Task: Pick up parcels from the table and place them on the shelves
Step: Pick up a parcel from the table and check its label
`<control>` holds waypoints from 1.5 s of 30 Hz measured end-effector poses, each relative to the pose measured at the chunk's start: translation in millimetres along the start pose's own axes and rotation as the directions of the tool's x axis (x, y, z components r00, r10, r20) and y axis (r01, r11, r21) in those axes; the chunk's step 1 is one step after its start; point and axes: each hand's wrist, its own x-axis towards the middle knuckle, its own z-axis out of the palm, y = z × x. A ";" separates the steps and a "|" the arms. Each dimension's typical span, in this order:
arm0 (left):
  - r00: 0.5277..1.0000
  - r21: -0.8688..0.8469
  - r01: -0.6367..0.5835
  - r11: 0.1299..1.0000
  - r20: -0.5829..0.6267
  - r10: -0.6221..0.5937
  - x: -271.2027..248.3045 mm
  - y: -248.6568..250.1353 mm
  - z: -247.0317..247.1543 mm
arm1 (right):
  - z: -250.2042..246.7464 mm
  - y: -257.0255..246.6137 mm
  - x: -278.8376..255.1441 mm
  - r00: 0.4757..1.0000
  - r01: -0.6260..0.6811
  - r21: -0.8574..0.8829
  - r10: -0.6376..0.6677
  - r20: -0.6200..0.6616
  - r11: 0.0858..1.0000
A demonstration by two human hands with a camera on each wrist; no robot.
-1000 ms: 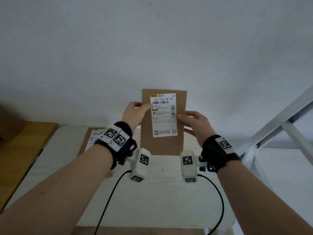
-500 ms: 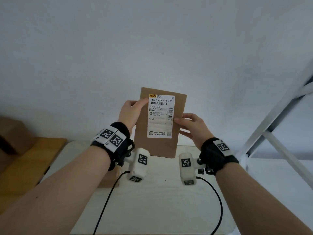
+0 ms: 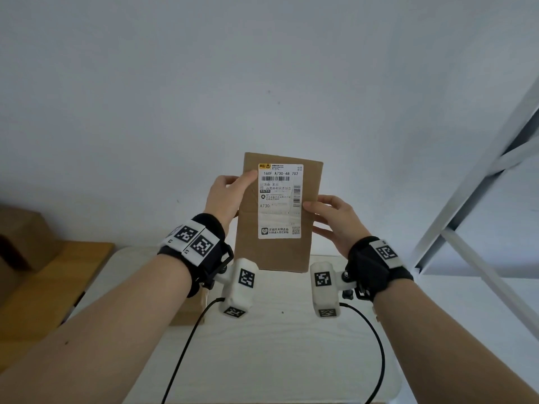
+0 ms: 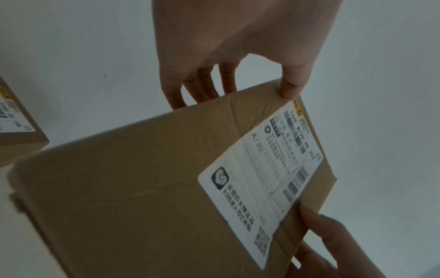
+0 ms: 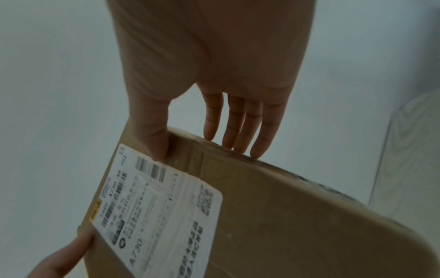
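Note:
A brown cardboard parcel [image 3: 280,255] with a white shipping label [image 3: 280,199] is held upright in the air above the white table [image 3: 277,345]. My left hand [image 3: 227,193] grips its left edge near the top, thumb on the front and fingers behind. My right hand [image 3: 329,220] grips the right edge lower down, thumb on the label's side. The left wrist view shows the parcel [image 4: 142,188] under my left hand [image 4: 238,47]. The right wrist view shows the parcel [image 5: 285,216] pinched by my right hand [image 5: 214,75].
A second labelled parcel [image 3: 189,313] lies on the table, mostly hidden under my left wrist; it also appears as the second parcel [image 4: 16,131]. A white metal shelf frame [image 3: 481,199] stands at the right. A wooden surface [image 3: 43,287] with a brown box [image 3: 17,228] is at the left.
Both hands have lifted the parcel higher above the table with the same grip. The head view has tilted up, and the table's other parcel is now mostly hidden.

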 end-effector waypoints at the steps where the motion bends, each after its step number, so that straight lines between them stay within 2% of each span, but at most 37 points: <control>1: 1.000 0.000 0.001 1.000 0.003 -0.001 0.1 0.0 -0.1 | 0.2 -0.9 -1.0 1.000 0.001 0.008 -0.001 0.001 1.000; 14: 0.999 -0.035 -0.012 0.999 0.039 0.013 3.8 -3.0 6.8 | -6.3 -4.7 -0.8 0.999 0.013 0.008 -0.012 -0.046 1.000; 27: 0.991 0.041 -0.055 0.998 0.122 0.049 8.3 -5.4 27.9 | -29.3 -6.9 7.9 0.999 0.020 -0.034 -0.022 -0.048 0.999; 34: 0.982 0.046 -0.088 0.995 0.174 0.079 19.2 -13.1 55.8 | -50.9 -10.0 15.9 0.996 0.020 -0.009 -0.021 -0.088 1.000; 45: 0.972 0.074 -0.119 0.990 0.211 0.101 26.3 -17.7 114.2 | -102.0 -3.9 32.8 0.997 0.044 0.105 -0.037 -0.073 0.994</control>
